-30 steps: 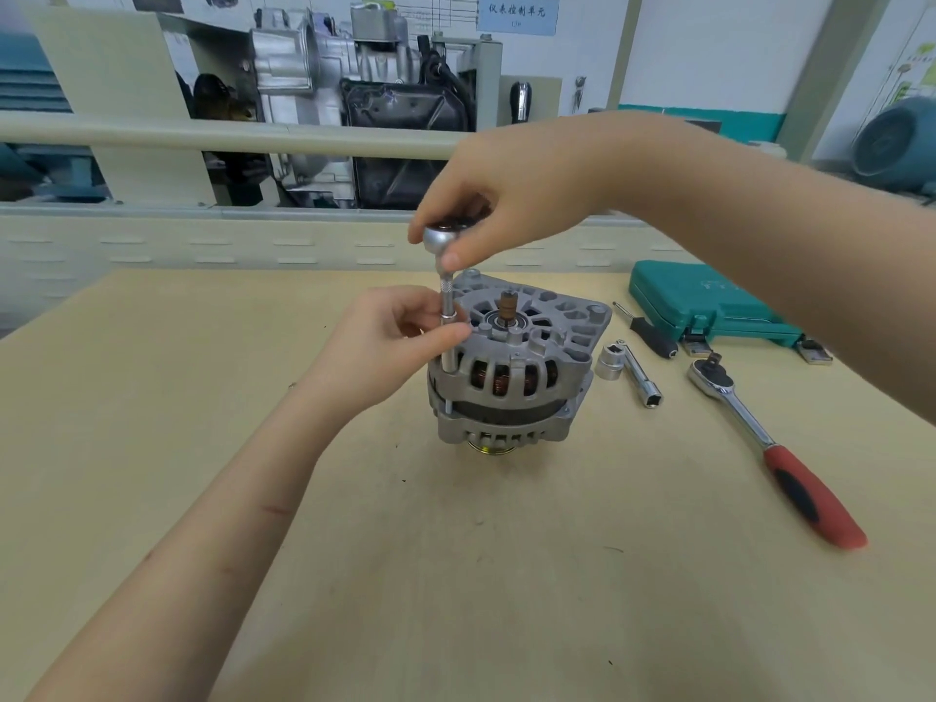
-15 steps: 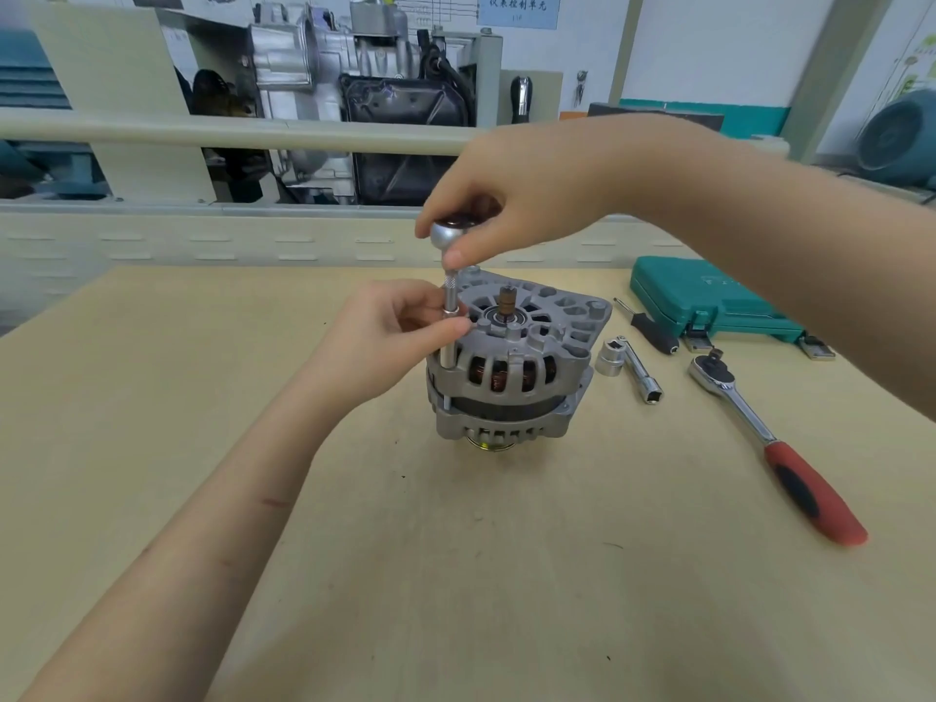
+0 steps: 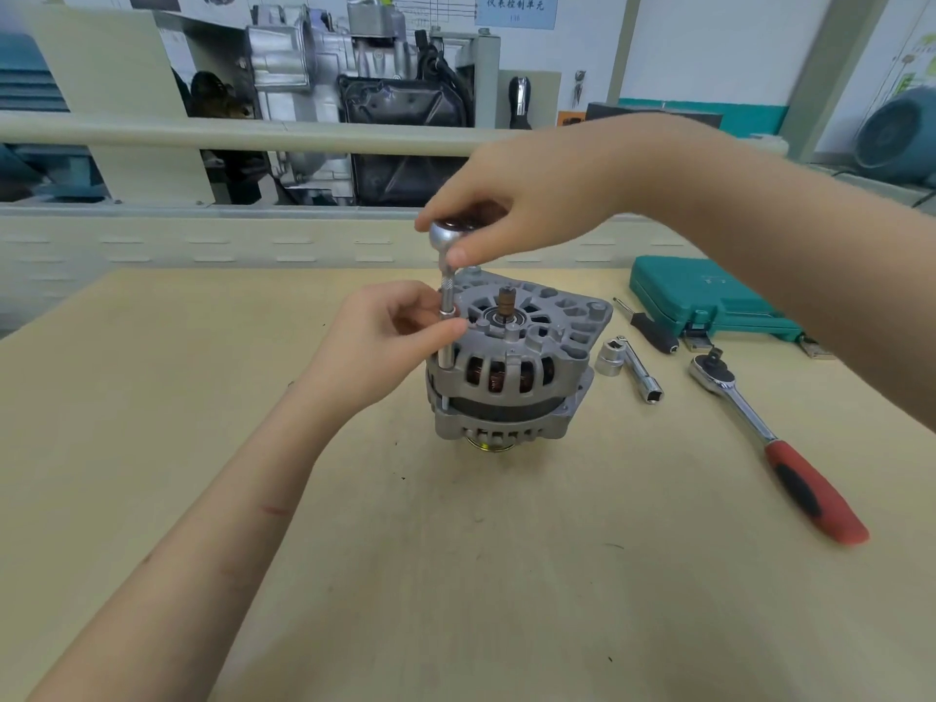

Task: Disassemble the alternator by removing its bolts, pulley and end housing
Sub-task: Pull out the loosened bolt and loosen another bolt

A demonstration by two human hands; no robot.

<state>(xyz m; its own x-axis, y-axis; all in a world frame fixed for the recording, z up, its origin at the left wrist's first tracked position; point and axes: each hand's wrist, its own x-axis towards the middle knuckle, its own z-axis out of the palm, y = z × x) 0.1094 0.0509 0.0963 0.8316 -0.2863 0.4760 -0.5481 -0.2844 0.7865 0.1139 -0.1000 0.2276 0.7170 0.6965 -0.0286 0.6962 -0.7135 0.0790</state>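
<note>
Working a through-bolt at the alternator's (image 3: 511,367) left edge; alternator stands pulley-down near the middle of the workbench (image 3: 456,575); right hand (image 3: 511,215) pinches the round head of a small ratchet (image 3: 445,233), left hand (image 3: 385,336) pinches the extension and socket (image 3: 446,326) below it; early stage by my reading: end housing (image 3: 527,342) still seated, pulley (image 3: 494,444) still on, underneath. Bolt head hidden by the socket; other bolts too small to count; ratchet handle lost behind the right hand; spare red-handled ratchet (image 3: 775,443) lies apart.
</note>
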